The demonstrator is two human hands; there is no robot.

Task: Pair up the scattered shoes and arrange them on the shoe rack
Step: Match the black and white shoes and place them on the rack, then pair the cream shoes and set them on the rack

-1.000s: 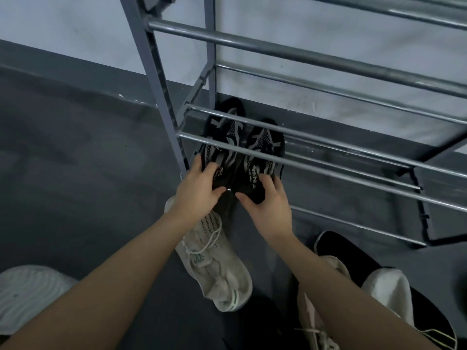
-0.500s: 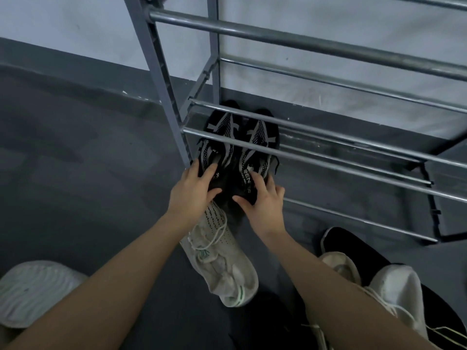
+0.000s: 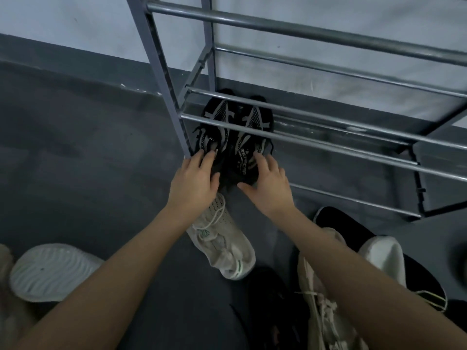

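A grey metal shoe rack (image 3: 303,29) with silvery-grey bars stands against a pale bluish-white wall with a dark grey baseboard. The floor (image 3: 75,160) is dark charcoal grey. On the lowest tier sit two black shoes, the left black shoe (image 3: 214,122) and the right black shoe (image 3: 255,127), each with grey-and-white striped mesh panels; the right one carries white lettering on its tongue. On the floor lie an off-white knit sneaker (image 3: 225,246) with green accents and dotted perforations, a cream laced sneaker (image 3: 323,306), and a shoe showing a white sole (image 3: 53,271) with a wavy ridged pattern.
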